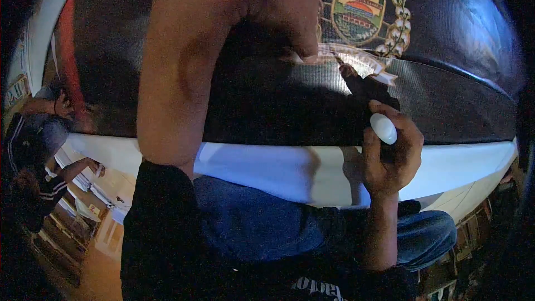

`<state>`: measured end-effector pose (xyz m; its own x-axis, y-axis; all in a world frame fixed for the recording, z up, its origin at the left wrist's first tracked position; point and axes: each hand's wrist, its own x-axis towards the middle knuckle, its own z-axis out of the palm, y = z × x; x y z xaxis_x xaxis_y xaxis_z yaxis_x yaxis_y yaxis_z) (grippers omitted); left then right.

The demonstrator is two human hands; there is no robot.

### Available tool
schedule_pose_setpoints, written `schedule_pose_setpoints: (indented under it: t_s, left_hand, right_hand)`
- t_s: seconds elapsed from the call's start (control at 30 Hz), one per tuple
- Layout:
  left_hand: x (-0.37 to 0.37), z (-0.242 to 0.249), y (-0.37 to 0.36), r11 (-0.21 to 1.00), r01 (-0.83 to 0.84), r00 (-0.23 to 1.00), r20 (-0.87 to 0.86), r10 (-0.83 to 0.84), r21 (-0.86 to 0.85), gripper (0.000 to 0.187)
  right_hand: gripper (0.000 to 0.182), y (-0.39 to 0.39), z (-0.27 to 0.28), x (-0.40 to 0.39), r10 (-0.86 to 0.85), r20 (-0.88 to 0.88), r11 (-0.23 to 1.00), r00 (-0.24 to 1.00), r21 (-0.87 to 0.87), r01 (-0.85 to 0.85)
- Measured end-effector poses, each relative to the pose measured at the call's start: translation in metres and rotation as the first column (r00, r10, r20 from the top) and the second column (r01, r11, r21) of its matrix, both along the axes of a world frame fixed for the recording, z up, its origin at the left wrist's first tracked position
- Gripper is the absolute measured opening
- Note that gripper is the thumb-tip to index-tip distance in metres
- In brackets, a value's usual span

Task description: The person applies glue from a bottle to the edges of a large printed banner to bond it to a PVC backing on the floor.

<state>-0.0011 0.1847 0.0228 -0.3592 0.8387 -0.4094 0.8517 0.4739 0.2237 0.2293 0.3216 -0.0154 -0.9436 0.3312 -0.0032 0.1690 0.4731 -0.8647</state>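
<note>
Black, fine-ribbed sheet material (256,106) spreads in front of me, bearing a printed crest (358,11) with a shield, a wreath and a pale ribbon (356,61). My left hand (267,5) reaches over it from the left, its thumb by the ribbon's left end and a finger stretched toward the top edge; the other fingers are cut off or hidden. Below the crest, my right hand (398,153) is closed around a small object with a white rounded end (383,128). Its other end is hard to make out against a dark shadow that points at the ribbon.
A white surface edge (267,167) runs under the black material, just above my lap. At far left another person (39,150) in dark clothing has hands near a red strip (69,50). Shelves or crates (67,228) stand at lower left.
</note>
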Motion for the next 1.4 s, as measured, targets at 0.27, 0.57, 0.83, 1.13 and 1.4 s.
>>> schedule_pose_setpoints:
  t_s: [0.27, 0.57, 0.83, 1.13, 1.4]
  left_hand:
    - [-0.004, -0.013, -0.007, 0.986, 0.092, 0.986, -0.152, -0.071, 0.136, 0.128]
    - [-0.01, -0.015, -0.007, 0.991, 0.057, 0.995, -0.09, -0.045, 0.125, 0.13]
    - [0.005, -0.01, -0.016, 0.989, 0.046, 0.999, -0.035, -0.042, 0.14, 0.132]
    - [0.009, -0.015, -0.04, 0.993, -0.067, 0.995, -0.073, 0.074, 0.093, 0.126]
    - [0.116, -0.032, -0.134, 0.862, -0.345, 0.918, -0.059, 0.392, 0.371, 0.076]
  right_hand:
    - [0.024, 0.002, -0.001, 0.001, -0.013, -0.001, 0.999, 1.0, -0.033, 0.013]
    - [0.024, -0.001, -0.002, 0.002, -0.019, -0.006, 0.999, 1.0, -0.044, 0.019]
    - [0.029, -0.001, -0.004, 0.007, -0.026, -0.011, 0.998, 1.0, -0.055, 0.025]
    - [0.026, 0.002, -0.001, 0.003, 0.061, 0.028, 0.997, 0.998, 0.052, -0.062]
    - [0.02, -0.009, -0.002, -0.001, -0.035, 0.021, 0.996, 0.999, -0.083, 0.037]
